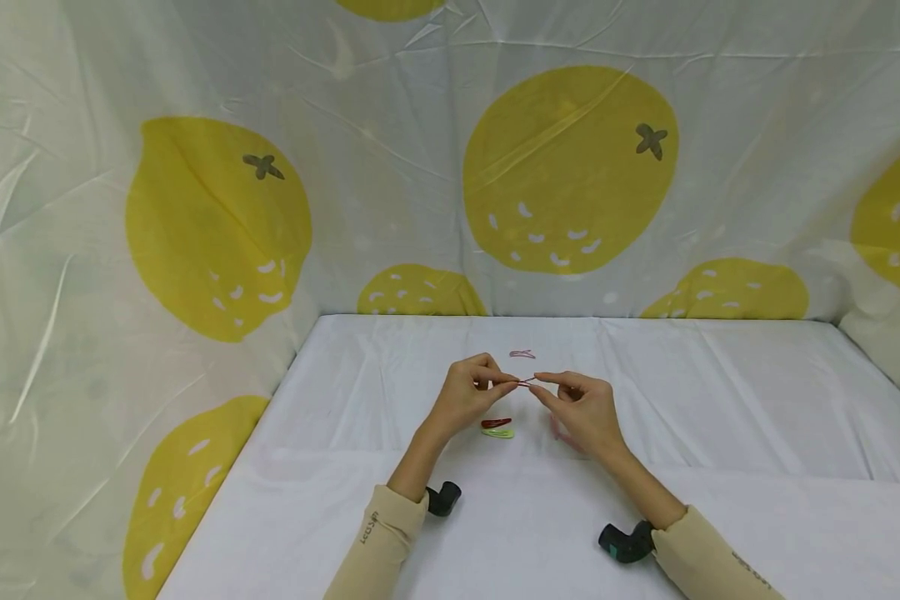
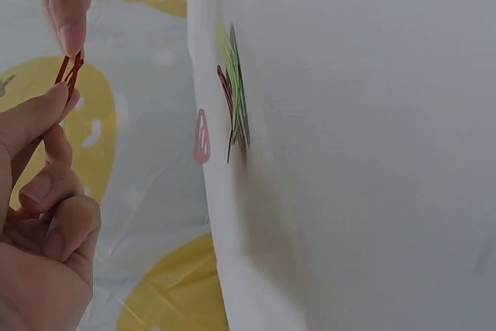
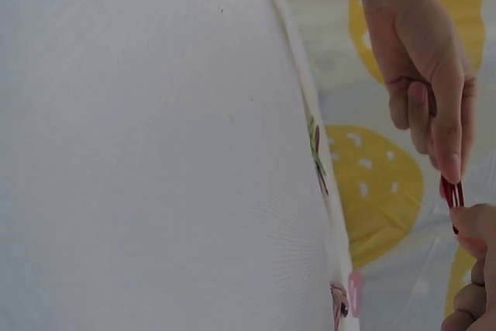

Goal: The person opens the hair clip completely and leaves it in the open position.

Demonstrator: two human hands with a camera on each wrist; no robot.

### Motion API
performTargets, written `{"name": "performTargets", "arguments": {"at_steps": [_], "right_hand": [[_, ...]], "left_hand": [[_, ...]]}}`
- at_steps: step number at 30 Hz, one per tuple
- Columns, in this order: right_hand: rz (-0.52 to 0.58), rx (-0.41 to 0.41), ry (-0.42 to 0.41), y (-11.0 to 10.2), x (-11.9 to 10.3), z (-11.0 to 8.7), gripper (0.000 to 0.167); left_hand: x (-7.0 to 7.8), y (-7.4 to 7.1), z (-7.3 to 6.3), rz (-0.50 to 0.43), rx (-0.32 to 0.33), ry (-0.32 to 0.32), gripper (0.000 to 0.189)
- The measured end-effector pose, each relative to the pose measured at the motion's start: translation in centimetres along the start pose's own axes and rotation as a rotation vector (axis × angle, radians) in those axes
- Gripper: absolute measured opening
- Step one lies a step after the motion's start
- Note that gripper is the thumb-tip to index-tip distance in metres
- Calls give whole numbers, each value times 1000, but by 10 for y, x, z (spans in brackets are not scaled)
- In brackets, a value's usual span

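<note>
- The left hand [image 1: 468, 392] and right hand [image 1: 581, 408] meet in the middle of the frame, fingertips pinching one clip.
- The red hair clip [image 1: 526, 382] is thin, held above the white table [image 1: 720, 400].

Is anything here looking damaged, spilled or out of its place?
Nothing stands out. Both hands, left and right, pinch a small red hair clip above the white cloth; the other clips lie flat, undamaged.

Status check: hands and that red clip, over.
Left hand and right hand both pinch the red hair clip above the table. Red and green clips lie below. Nothing in the way.
</note>
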State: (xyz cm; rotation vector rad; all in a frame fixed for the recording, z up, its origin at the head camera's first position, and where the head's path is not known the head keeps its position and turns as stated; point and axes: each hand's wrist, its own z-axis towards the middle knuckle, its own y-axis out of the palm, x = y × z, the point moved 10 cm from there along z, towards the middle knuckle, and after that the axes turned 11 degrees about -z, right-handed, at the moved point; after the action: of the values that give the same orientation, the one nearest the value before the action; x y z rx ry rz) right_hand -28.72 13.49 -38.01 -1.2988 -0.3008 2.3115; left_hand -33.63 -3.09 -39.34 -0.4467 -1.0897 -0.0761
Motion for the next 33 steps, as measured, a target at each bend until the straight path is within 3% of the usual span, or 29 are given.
{"name": "performTargets", "arguments": {"at_steps": [8,13,18,27,33], "right_hand": [[-13,-43,84,2,9,0,8],[-20,-62,90,5,14,1,7],[-26,-70,93,12,35,2,9],[36,-171,253,20,65,1,16],[-10,-227,353,23,73,-1,20]], "left_hand": [[-8,-1,-1,0,22,-86,7],[-11,-5,0,45,60,-90,7],[-12,-6,1,57,77,-111,8],[-15,-3,0,36,21,-152,9],[-19,-4,2,52,-33,-172,10]]}}
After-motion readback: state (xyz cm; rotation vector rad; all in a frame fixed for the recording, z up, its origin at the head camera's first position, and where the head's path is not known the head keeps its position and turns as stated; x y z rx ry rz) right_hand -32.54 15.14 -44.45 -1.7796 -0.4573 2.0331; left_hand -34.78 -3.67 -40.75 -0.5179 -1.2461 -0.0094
